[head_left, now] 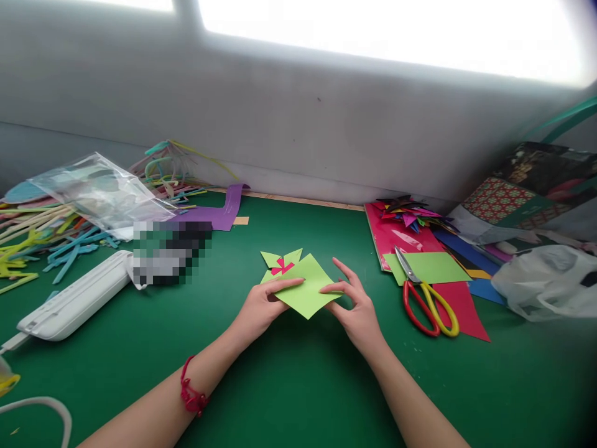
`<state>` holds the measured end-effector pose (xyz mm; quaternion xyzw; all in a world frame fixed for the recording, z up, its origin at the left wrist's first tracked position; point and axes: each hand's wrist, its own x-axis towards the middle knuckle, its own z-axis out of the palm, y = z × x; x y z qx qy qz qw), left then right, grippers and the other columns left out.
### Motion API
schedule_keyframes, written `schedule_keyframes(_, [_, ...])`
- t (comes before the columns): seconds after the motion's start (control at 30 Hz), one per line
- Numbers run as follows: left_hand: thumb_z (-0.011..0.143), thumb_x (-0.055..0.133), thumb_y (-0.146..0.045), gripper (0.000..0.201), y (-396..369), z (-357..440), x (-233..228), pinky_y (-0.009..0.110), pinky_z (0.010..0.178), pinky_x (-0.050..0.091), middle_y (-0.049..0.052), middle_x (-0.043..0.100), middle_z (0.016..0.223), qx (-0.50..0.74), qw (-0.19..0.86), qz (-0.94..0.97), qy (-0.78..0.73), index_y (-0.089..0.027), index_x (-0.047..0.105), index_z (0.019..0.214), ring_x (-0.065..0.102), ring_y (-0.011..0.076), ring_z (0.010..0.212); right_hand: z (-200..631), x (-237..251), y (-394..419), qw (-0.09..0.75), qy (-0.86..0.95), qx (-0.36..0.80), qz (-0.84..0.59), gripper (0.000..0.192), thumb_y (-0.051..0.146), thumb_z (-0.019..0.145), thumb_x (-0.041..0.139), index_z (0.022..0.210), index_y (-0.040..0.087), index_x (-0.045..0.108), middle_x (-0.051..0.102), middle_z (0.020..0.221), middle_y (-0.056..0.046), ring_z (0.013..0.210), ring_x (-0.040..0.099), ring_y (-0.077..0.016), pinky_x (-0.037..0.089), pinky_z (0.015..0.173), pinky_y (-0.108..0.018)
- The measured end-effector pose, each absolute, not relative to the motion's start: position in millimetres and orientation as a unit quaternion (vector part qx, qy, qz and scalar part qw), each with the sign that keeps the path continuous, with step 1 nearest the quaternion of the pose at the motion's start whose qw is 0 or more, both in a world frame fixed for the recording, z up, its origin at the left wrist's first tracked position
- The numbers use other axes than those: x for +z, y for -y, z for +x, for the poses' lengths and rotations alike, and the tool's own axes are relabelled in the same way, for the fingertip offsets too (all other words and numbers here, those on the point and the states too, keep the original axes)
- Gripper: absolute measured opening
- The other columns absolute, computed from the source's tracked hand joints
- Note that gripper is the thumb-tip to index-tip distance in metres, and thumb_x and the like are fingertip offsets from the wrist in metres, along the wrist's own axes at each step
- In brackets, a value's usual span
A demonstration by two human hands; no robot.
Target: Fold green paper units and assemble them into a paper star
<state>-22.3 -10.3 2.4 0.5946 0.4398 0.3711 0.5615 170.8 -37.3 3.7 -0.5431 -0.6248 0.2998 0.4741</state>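
Both hands pinch a light green paper square [305, 292] on the green table [298, 386]: left hand [261, 308] pressing its edge, right hand [357, 311] steadying the corner. Folding looks underway; a firm crease seems due.

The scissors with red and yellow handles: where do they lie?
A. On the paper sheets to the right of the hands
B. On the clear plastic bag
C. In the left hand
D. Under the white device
A: the scissors lie on the paper sheets, right of both hands, untouched.
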Motion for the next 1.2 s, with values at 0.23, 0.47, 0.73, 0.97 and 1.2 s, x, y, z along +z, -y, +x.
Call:
schedule_keyframes(0.23, [0.074,0.06,-0.036,0.026,11.0,-21.7,3.9,0.03,0.071,0.052,0.005,0.066,0.096,0.384,0.527,0.6,-0.463,-0.022,0.069,0.093,0.062,0.0196,0.08,173.2,-1.5,33.7,0.548,0.514,0.421,-0.507,0.01,0.03,0.069,0.066,0.069,0.02,0.063,0.038,0.135,-0.005,0.117,0.044,-0.0271,0.042,0.093,-0.041])
schedule_keyframes(0.47, [0.072,0.061,-0.04,0.028,10.3,-20.8,-1.1,0.027,0.063,0.051,0.005,0.068,0.089,0.452,0.493,0.539,-0.512,-0.019,0.07,0.088,0.06,0.0197,0.078,154.3,2.3,40.5,0.594,0.339,0.529,-0.503,0.078,0.03,0.064,0.07,0.132,0.03,0.03,0.042,0.132,-0.01,0.098,0.058,-0.0228,0.048,0.084,-0.04])
schedule_keyframes(0.73, [0.073,0.059,-0.037,0.017,22.8,-14.4,5.3,0.025,0.068,0.047,0.0,0.065,0.076,0.406,0.462,0.624,-0.481,-0.02,0.063,0.074,0.059,0.0154,0.071,140.9,5.5,43.2,0.563,0.334,0.542,-0.527,0.047,0.036,0.059,0.072,0.099,0.016,0.059,0.065,0.097,-0.008,0.082,0.059,-0.0203,0.047,0.06,-0.026])
schedule_keyframes(0.97, [0.075,0.059,-0.033,0.033,23.8,-11.9,4.0,0.026,0.067,0.049,0.0,0.066,0.077,0.387,0.544,0.592,-0.452,-0.023,0.049,0.105,0.063,0.0163,0.073,146.0,3.2,42.0,0.559,0.312,0.519,-0.566,0.037,0.036,0.057,0.074,0.084,0.013,0.062,0.066,0.079,-0.006,0.064,0.055,-0.0155,0.041,0.052,-0.025])
schedule_keyframes(1.2, [0.073,0.059,-0.036,0.019,20.7,-14.7,4.7,0.025,0.067,0.049,0.003,0.064,0.088,0.4,0.492,0.609,-0.476,-0.02,0.065,0.084,0.06,0.0169,0.077,142.9,12.6,45.8,0.537,0.353,0.527,-0.556,0.034,0.033,0.059,0.073,0.086,0.015,0.063,0.068,0.087,-0.006,0.078,0.061,-0.0198,0.046,0.064,-0.028])
